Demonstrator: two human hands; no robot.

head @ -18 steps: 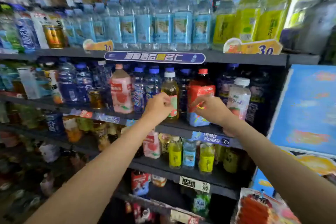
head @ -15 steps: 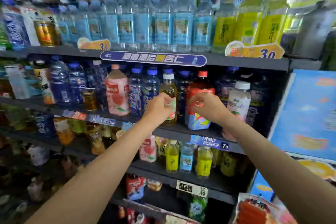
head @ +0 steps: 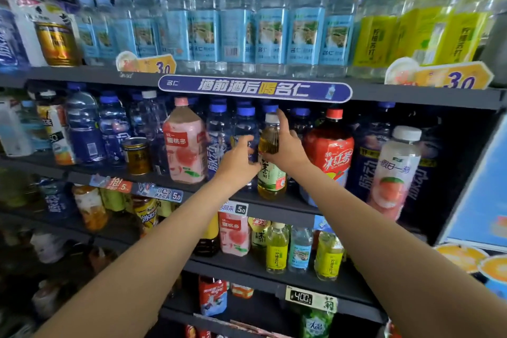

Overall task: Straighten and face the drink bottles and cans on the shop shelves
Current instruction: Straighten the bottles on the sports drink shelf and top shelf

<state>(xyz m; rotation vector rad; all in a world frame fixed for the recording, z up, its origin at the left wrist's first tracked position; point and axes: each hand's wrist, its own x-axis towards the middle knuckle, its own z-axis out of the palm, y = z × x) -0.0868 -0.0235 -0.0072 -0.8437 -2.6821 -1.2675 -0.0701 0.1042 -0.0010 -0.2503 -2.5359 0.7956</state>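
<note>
A green tea bottle (head: 271, 176) with a white cap and amber liquid stands at the front of the middle shelf (head: 285, 212). My right hand (head: 288, 149) grips its upper part from the right, index finger stretched up past the cap. From the left, my left hand (head: 238, 163) holds the bottle at mid-height, fingers curled against its label. A dark blue bottle (head: 245, 126) stands just behind my left hand. A large red iced tea bottle (head: 332, 157) is right of the green tea bottle, and a pink peach drink bottle (head: 183, 151) is to its left.
Light blue water bottles (head: 271, 23) and yellow lemon bottles (head: 373, 41) fill the top shelf, with a gold can (head: 56, 44) at left. A small can (head: 136, 156) and a white peach bottle (head: 395, 173) share the middle shelf. Small bottles line the lower shelves. A blue panel (head: 482, 186) bounds the right.
My right hand left the red iced tea bottle and moved left onto the green tea bottle's upper part. My left hand stays at that bottle. The view moved closer.
</note>
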